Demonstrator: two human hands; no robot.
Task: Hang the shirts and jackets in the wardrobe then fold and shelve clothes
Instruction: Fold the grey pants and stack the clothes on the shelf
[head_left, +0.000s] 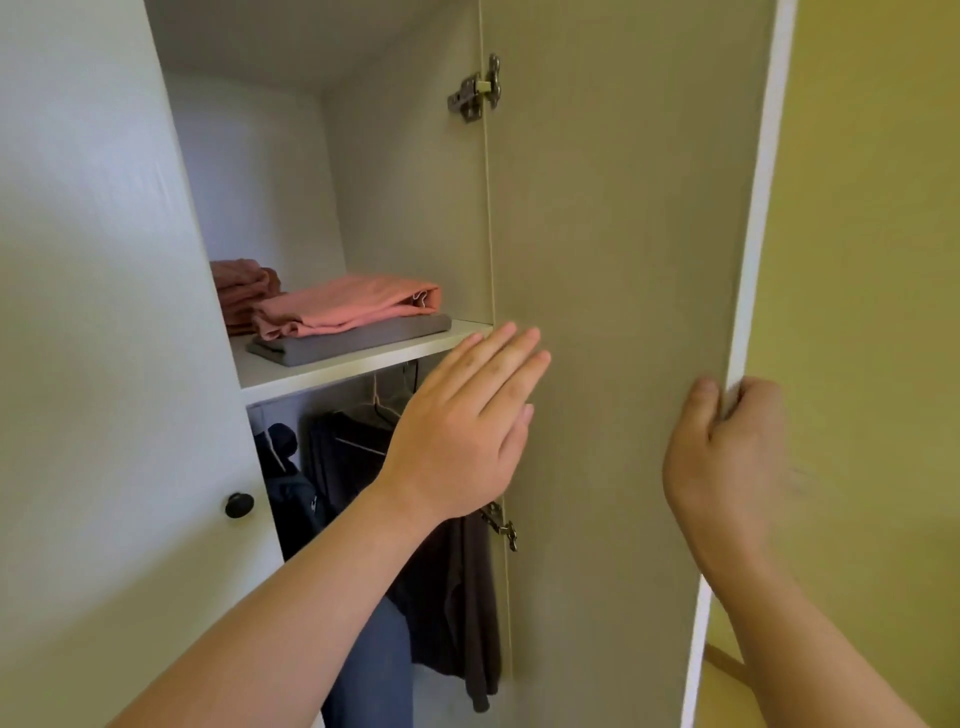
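A home is shown, most likely a bedroom. A pale wood-grain wardrobe (405, 208) is seen with a closed door (104, 312), fitted with a round black knob (239, 505), and an open door (623, 234) swung out on metal hinges (475, 91). A folded pink piece (353, 306) is laid over a folded grey piece (358, 340) on the inner shelf (322, 376), and dark garments (452, 597) are hung on hangers (361, 447) below it. A yellow-green wall (872, 260) is seen to the right.
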